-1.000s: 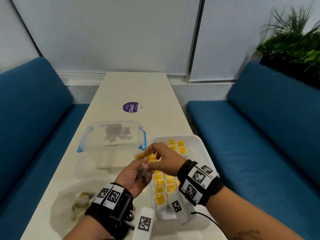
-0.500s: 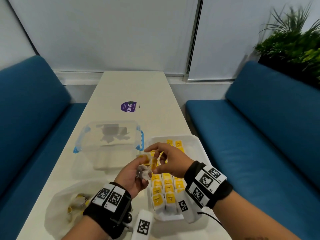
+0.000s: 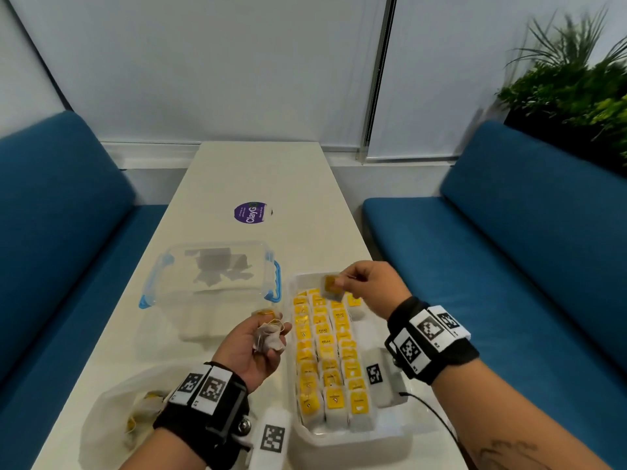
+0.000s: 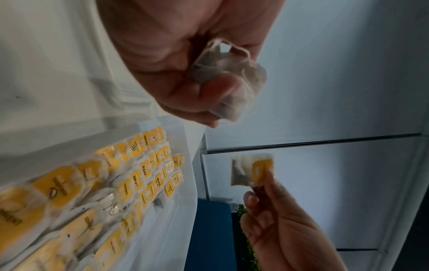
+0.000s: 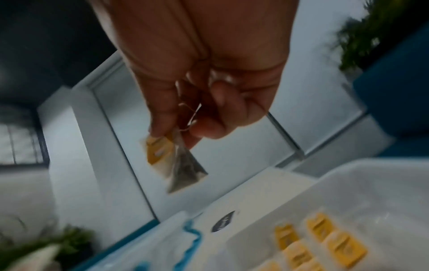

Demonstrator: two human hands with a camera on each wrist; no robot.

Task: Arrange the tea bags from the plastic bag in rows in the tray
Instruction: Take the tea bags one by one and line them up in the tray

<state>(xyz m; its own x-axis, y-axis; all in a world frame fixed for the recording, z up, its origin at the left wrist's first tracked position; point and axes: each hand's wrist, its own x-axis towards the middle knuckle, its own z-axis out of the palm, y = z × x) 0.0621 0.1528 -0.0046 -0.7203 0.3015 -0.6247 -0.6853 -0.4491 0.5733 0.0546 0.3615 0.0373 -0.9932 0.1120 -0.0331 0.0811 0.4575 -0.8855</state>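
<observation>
Two hands, two tea bags

My right hand (image 3: 371, 286) pinches a tea bag (image 3: 329, 287) above the tray's (image 3: 342, 439) far end. My left hand (image 3: 252, 351) clutches a bunch (image 3: 269, 337) beside the tray. Three rows (image 3: 325, 354) fill it. I see the plastic bag (image 3: 112, 418) on the counter (image 3: 258, 178), near left.

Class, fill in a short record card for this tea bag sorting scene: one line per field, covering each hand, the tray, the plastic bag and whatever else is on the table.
left hand: grips a small bunch of tea bags, beside the tray
right hand: pinches one tea bag above the tray's far end
tray: white, three rows of yellow-tagged tea bags, far end unfilled
plastic bag: near left, more tea bags inside
clear box: blue clips, left of tray
table: pale, purple sticker
</observation>
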